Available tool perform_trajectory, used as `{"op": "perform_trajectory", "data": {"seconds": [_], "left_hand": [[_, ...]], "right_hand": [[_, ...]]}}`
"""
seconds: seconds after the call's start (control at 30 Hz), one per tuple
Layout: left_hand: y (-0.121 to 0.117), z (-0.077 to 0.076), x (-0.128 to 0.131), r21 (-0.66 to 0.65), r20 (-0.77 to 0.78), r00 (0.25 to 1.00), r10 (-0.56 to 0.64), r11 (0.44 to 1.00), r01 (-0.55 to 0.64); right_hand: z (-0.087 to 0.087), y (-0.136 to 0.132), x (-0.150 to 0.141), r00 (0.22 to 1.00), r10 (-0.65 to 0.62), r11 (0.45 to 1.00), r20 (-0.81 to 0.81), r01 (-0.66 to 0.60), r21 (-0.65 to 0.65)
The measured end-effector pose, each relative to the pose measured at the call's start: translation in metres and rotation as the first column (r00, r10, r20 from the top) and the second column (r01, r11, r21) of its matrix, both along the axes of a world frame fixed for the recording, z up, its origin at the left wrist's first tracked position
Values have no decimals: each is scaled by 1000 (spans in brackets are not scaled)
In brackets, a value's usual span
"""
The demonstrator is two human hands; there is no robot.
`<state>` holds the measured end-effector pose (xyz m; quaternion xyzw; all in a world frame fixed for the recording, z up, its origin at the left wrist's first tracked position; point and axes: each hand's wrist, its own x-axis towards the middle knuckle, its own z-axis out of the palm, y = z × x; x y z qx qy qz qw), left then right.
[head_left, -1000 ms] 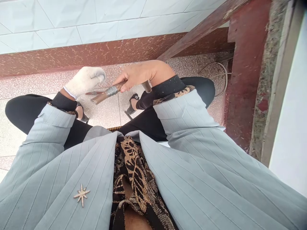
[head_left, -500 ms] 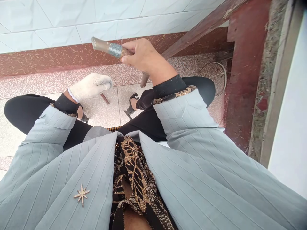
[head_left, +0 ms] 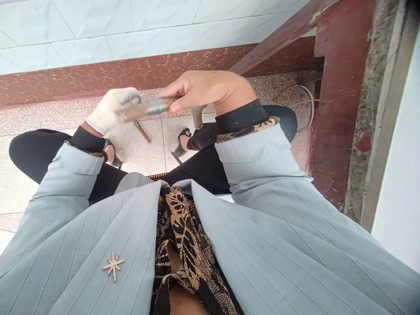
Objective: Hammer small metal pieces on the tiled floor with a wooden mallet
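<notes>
My bare right hand (head_left: 203,92) is closed round a brown, stick-like piece (head_left: 133,113) bound near its middle with a coil of silvery wire (head_left: 155,106). The far end of that piece points left and is blurred by motion. Below the same hand hangs another brown length (head_left: 197,117); whether the two are joined is hidden behind the hand. My left hand (head_left: 111,109), in a white knitted glove, is closed with its fingers curled, just behind the blurred end. What its fingers hold, if anything, is hidden, and I cannot tell whether glove and stick touch.
A thin tool with a reddish-brown handle (head_left: 143,133) appears to lie on the tiled floor (head_left: 147,157) between my feet. White wall tiles (head_left: 138,43) stand ahead. On the right are a red wooden post (head_left: 341,105), a slanting brace (head_left: 278,35) and a looped cable (head_left: 310,105).
My right hand has lowered, bringing the wire-bound end down and left, in front of my gloved hand. My left hand has shifted slightly left and up, uncovering more of the tool below.
</notes>
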<state>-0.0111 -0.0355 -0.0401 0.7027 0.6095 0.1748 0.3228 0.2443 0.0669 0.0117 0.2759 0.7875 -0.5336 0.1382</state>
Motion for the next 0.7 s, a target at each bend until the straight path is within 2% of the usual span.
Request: {"op": "perform_trajectory", "data": {"seconds": [0.1, 0.23, 0.33, 0.43, 0.53, 0.6, 0.7], "left_hand": [[-3, 4, 5, -37, 27, 999, 44, 998, -43], [-10, 8, 15, -119, 38, 995, -98, 988, 101], [-14, 12, 20, -129, 31, 985, -171, 976, 173], [-15, 15, 20, -103, 0, 984, -176, 979, 175], [-15, 15, 17, -66, -39, 990, -139, 988, 136], [-14, 14, 14, -63, -49, 994, -97, 994, 94], [-14, 11, 8, -76, 7, 998, -57, 995, 57]], "right_hand": [[5, 3, 5, 961, -221, 972, -165, 231, 46], [-9, 6, -2, 919, -345, 923, -194, 369, 110], [-26, 8, -11, 908, -396, 877, -137, 418, 235], [-37, 5, -20, 952, -306, 872, -6, 283, 400], [-39, -1, -28, 984, -138, 908, 115, 79, 411], [-36, -5, -29, 983, -22, 950, 182, -37, 311], [-26, -5, -22, 965, 154, 986, 211, -164, 31]]}}
